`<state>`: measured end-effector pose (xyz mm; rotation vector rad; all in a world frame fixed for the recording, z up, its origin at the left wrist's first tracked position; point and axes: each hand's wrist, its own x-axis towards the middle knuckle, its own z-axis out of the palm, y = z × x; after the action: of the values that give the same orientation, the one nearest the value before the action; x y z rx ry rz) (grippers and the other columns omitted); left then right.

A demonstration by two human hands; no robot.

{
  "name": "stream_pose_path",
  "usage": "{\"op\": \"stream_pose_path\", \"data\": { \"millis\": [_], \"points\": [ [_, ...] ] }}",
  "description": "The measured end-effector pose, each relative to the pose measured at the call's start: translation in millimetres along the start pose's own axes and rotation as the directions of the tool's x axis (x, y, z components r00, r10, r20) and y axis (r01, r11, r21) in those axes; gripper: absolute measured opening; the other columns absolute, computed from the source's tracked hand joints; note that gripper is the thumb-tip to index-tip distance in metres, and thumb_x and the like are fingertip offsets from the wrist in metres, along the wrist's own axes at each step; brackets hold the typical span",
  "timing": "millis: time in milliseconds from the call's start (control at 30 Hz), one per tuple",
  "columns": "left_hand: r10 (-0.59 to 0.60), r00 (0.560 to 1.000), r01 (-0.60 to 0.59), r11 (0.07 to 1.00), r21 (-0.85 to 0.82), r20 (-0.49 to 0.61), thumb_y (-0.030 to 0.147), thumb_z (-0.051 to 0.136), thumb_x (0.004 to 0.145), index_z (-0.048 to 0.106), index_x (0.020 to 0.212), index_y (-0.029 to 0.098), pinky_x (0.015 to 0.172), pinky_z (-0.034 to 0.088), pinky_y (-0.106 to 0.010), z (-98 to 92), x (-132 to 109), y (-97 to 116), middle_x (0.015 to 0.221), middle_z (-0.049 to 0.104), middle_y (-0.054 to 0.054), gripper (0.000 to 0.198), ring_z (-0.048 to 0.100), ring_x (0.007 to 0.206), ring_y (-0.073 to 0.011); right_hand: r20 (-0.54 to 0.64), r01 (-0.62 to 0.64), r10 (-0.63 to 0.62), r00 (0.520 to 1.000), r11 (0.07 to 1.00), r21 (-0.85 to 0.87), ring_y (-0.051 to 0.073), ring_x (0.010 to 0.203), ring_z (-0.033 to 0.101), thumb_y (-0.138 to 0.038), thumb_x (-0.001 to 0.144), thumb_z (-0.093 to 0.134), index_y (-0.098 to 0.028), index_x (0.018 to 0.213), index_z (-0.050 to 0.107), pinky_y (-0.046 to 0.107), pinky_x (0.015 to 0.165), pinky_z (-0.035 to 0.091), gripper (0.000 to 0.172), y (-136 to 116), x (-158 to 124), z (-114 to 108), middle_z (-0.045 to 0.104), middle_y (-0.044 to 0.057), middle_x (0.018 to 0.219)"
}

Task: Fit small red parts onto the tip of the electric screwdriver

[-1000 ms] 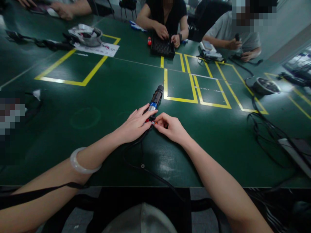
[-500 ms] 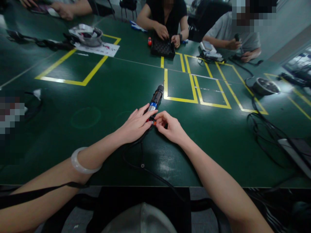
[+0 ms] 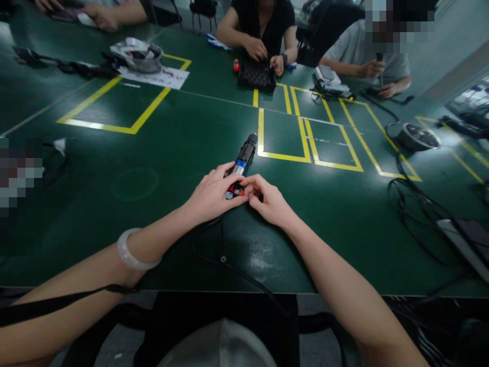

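Note:
A corded electric screwdriver [image 3: 244, 157], black with a blue band and a silver section, lies on the green table, tip pointing away from me. My left hand [image 3: 212, 192] curves over its rear half, thumb stretched along the near side. Between my hands, red and grey pieces and a small orange part [image 3: 239, 192] show by the rear end. The fingertips of my right hand [image 3: 267, 200] are pinched together at the orange part; what exactly they grip is partly hidden. A black cable [image 3: 244, 275] runs from under my left hand toward the table's near edge.
Yellow tape outlines [image 3: 284, 156] mark the table. Across it, a person works in a black tray [image 3: 256, 76]. Metal bowls stand at the back left [image 3: 141, 57] and right [image 3: 419, 136]. Tangled cables [image 3: 410, 204] lie to my right. Other people's hands are at the far side.
My left thumb has shifted toward me, uncovering red and grey pieces at the screwdriver's rear. My right hand has barely moved. The screwdriver stays in place.

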<state>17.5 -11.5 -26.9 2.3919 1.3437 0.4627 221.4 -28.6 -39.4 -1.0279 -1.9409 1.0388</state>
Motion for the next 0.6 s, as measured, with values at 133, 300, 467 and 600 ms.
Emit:
{"op": "stream_pose_path", "data": {
  "millis": [133, 300, 467, 600],
  "points": [
    [-0.004, 1.0, 0.004, 1.0, 0.017, -0.019, 0.049, 0.059, 0.091, 0.067, 0.124, 0.023, 0.111, 0.042, -0.056, 0.1, 1.7, -0.3, 0.155, 0.042, -0.014, 0.043, 0.052, 0.132, -0.0384, -0.014, -0.007, 0.007, 1.0, 1.0, -0.013, 0.014, 0.077, 0.062, -0.014, 0.083, 0.05, -0.022, 0.11, 0.052, 0.029, 0.077, 0.048, 0.029, 3.4, 0.3, 0.4, 0.066, -0.001, 0.087],
    [-0.02, 0.999, 0.022, 0.998, 0.063, -0.027, 0.046, 0.062, 0.087, 0.069, 0.122, 0.025, 0.108, 0.045, -0.058, -4.8, 2.0, -2.4, 0.154, 0.043, -0.011, 0.042, 0.054, 0.129, -0.0393, -0.036, -0.014, 0.015, 0.999, 1.0, 0.01, 0.014, 0.077, 0.062, -0.016, 0.086, 0.05, -0.022, 0.112, 0.054, 0.029, 0.078, 0.049, 0.027, 10.5, 1.6, -2.0, 0.067, -0.001, 0.087],
    [-0.025, 0.999, 0.029, 0.995, 0.1, -0.038, 0.049, 0.064, 0.085, 0.07, 0.119, 0.026, 0.111, 0.042, -0.058, -14.4, 1.0, -24.0, 0.154, 0.043, -0.011, 0.042, 0.051, 0.132, -0.0397, -0.056, -0.022, 0.023, 0.998, 1.0, 0.015, 0.014, 0.078, 0.062, -0.017, 0.088, 0.05, -0.021, 0.111, 0.054, 0.028, 0.077, 0.048, 0.024, 13.2, 2.1, -4.7, 0.067, 0.0, 0.087],
    [-0.063, 0.996, 0.07, 0.991, 0.113, -0.067, 0.052, 0.065, 0.085, 0.069, 0.12, 0.025, 0.116, 0.037, -0.056, -30.4, -3.5, -61.7, 0.153, 0.043, -0.011, 0.044, 0.047, 0.136, -0.0378, -0.04, -0.017, 0.017, 0.999, 1.0, -0.005, 0.013, 0.077, 0.062, -0.018, 0.09, 0.05, -0.02, 0.111, 0.056, 0.027, 0.076, 0.048, 0.022, 11.8, 2.2, -5.0, 0.068, 0.0, 0.086]
  ]
}}
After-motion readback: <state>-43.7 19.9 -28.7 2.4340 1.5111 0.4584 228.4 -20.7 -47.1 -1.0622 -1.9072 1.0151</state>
